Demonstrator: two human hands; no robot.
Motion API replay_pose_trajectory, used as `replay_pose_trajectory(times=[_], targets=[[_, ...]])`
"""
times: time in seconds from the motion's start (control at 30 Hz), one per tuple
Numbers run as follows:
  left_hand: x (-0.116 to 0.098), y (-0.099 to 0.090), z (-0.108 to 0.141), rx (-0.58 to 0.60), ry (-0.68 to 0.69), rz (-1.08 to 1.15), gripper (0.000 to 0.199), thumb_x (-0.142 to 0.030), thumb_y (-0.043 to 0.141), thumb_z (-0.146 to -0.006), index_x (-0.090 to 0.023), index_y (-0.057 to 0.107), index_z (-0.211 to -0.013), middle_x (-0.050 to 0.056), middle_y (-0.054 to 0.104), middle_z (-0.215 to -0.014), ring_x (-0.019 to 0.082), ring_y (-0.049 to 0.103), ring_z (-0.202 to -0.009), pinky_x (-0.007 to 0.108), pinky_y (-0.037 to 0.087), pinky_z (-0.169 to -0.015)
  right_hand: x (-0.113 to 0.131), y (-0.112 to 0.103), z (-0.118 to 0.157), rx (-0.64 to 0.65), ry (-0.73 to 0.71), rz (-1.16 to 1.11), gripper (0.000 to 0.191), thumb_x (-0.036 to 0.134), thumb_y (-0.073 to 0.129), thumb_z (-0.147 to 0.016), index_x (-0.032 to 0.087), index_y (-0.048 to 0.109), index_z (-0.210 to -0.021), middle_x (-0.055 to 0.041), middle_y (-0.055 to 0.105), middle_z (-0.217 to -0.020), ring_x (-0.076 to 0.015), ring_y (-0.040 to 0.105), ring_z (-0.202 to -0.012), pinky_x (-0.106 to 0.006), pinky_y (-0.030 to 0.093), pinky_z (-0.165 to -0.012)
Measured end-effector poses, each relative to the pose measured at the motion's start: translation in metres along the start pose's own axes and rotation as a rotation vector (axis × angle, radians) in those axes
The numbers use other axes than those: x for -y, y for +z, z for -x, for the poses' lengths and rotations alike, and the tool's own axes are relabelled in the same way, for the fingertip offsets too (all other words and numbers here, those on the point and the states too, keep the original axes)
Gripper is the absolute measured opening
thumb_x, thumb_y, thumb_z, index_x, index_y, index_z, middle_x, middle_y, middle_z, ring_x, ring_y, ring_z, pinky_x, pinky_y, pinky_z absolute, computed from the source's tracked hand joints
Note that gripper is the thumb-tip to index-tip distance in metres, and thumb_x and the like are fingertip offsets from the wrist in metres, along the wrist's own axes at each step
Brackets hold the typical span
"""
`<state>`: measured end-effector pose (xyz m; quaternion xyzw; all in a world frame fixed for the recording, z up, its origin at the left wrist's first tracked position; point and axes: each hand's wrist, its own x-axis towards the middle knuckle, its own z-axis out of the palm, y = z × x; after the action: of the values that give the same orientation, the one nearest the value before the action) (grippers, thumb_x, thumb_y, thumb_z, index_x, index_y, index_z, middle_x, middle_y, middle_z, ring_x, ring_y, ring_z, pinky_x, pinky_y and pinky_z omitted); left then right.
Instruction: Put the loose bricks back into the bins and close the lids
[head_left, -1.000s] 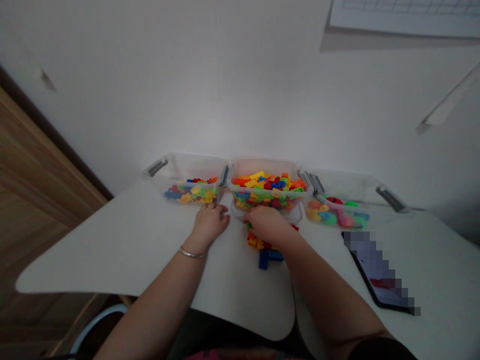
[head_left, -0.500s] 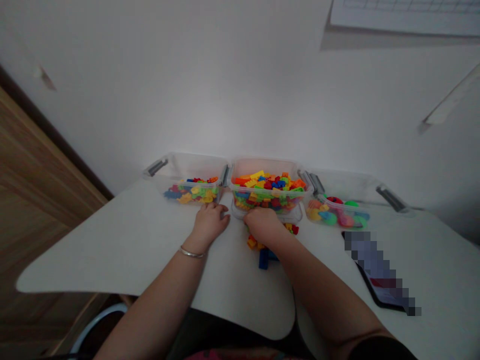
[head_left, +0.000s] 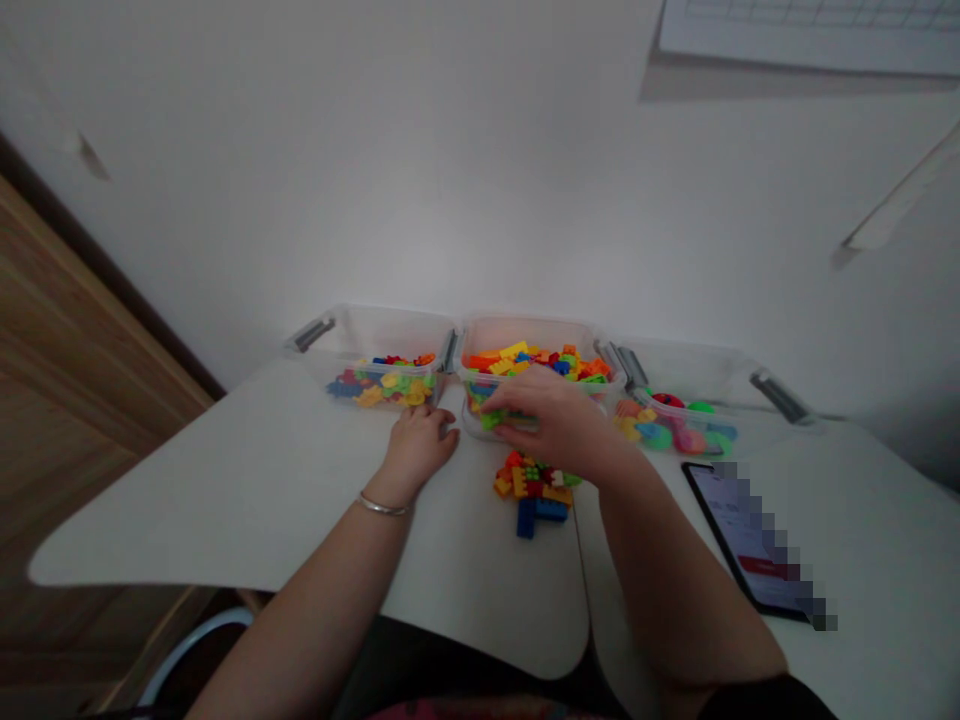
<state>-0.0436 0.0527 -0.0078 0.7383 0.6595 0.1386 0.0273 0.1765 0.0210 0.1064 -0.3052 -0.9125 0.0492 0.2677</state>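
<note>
My right hand (head_left: 559, 425) is curled closed on a green plastic brick (head_left: 491, 421) at the front of the middle clear bin (head_left: 538, 335), light and stiff, likely best pinched by its edges, while my left hand (head_left: 418, 450) rests open on the white desk (head_left: 225, 500).

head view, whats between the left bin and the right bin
In the head view, the middle clear plastic bin of toy bricks lies between them, the right hand at its front edge.

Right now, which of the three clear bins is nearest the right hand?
The middle bin of bricks: the right hand is at its front; the left bin and right bin flank it.
</note>
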Motion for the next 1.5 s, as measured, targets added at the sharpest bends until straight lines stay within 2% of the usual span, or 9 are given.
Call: replay_pose_trajectory(times=[0.23,0.37,0.53,0.67,0.8,1.03,1.23,1.37,1.5], targets=[[-0.002,-0.003,0.001,0.005,-0.013,-0.012,0.036,-0.036,0.055,-0.089,-0.021,0.073,-0.116,0.011,0.069,-0.116,0.03,0.058,-0.115,0.042,0.047,-0.102,-0.032,-0.025,0.017,-0.728,0.276,0.186,0.018,0.03,0.06,-0.085,0.024,0.07,-0.098,-0.0059,0.072,-0.098,-0.0228,0.063,-0.093,-0.039,0.047,-0.086],[-0.002,-0.003,0.001,0.009,-0.025,-0.023,0.036,-0.037,0.055,-0.089,-0.021,0.073,-0.116,0.011,0.068,-0.117,0.03,0.057,-0.116,0.042,0.047,-0.102,-0.065,-0.019,0.023,-0.913,0.444,0.153,0.026,0.035,0.062,-0.082,0.023,0.07,-0.103,-0.0038,0.07,-0.091,-0.0218,0.062,-0.086,-0.037,0.048,-0.076],[0.0,0.0,0.0,0.0,-0.018,-0.014,0.035,-0.036,0.055,-0.089,-0.021,0.073,-0.115,0.011,0.069,-0.117,0.03,0.057,-0.115,0.042,0.046,-0.103,-0.087,-0.014,0.028,-0.781,0.569,0.207,0.027,0.039,0.062,-0.08,0.02,0.074,-0.096,-0.0069,0.073,-0.09,-0.0246,0.062,-0.085,-0.042,0.047,-0.083],[0.0,0.0,0.0,-0.005,-0.011,-0.017,0.036,-0.037,0.054,-0.089,-0.021,0.073,-0.115,0.011,0.069,-0.116,0.03,0.058,-0.114,0.042,0.046,-0.102,-0.087,-0.013,0.028,-0.587,0.66,0.28,0.031,0.038,0.059,-0.082,0.019,0.076,-0.101,-0.0102,0.075,-0.093,-0.028,0.063,-0.09,-0.043,0.047,-0.085],[-0.001,-0.001,0.001,0.003,-0.007,-0.025,0.036,-0.037,0.054,-0.089,-0.021,0.072,-0.116,0.011,0.068,-0.116,0.03,0.057,-0.115,0.041,0.046,-0.102,-0.083,-0.012,0.027,-0.515,0.737,0.34,0.033,0.037,0.058,-0.084,0.02,0.075,-0.106,-0.0113,0.076,-0.098,-0.0303,0.063,-0.095,-0.046,0.047,-0.089],[-0.002,-0.002,0.001,0.015,-0.019,-0.017,0.037,-0.037,0.054,-0.089,-0.021,0.072,-0.117,0.012,0.068,-0.117,0.031,0.057,-0.116,0.042,0.046,-0.102,-0.079,-0.018,0.026,-0.547,0.674,0.187,0.031,0.038,0.059,-0.081,0.019,0.075,-0.099,-0.0095,0.076,-0.094,-0.0273,0.065,-0.089,-0.044,0.048,-0.086],[-0.002,-0.003,0.001,0.02,-0.018,-0.01,0.037,-0.036,0.054,-0.089,-0.021,0.072,-0.117,0.012,0.068,-0.117,0.032,0.056,-0.117,0.042,0.045,-0.102,-0.037,-0.038,0.026,-0.628,0.53,-0.094,0.027,0.039,0.064,-0.081,0.02,0.075,-0.098,-0.004,0.072,-0.082,-0.0153,0.058,-0.064,-0.03,0.047,-0.063],[0.001,0.0,0.0,0.006,0.01,-0.011,0.037,-0.036,0.054,-0.089,-0.019,0.072,-0.116,0.012,0.068,-0.115,0.031,0.057,-0.115,0.042,0.045,-0.103,-0.011,-0.039,0.024,-0.369,0.371,-0.262,0.024,0.037,0.064,-0.084,0.02,0.074,-0.099,-0.0019,0.071,-0.079,-0.0121,0.057,-0.06,-0.025,0.045,-0.057],[0.003,0.003,-0.001,-0.003,0.011,-0.012,0.036,-0.037,0.054,-0.089,-0.02,0.073,-0.115,0.012,0.068,-0.116,0.031,0.057,-0.115,0.043,0.045,-0.103,0.0,-0.024,0.014,-0.025,0.333,-0.068,0.017,0.028,0.064,-0.086,0.023,0.075,-0.097,-0.0018,0.075,-0.087,-0.0145,0.065,-0.073,-0.026,0.048,-0.066]])
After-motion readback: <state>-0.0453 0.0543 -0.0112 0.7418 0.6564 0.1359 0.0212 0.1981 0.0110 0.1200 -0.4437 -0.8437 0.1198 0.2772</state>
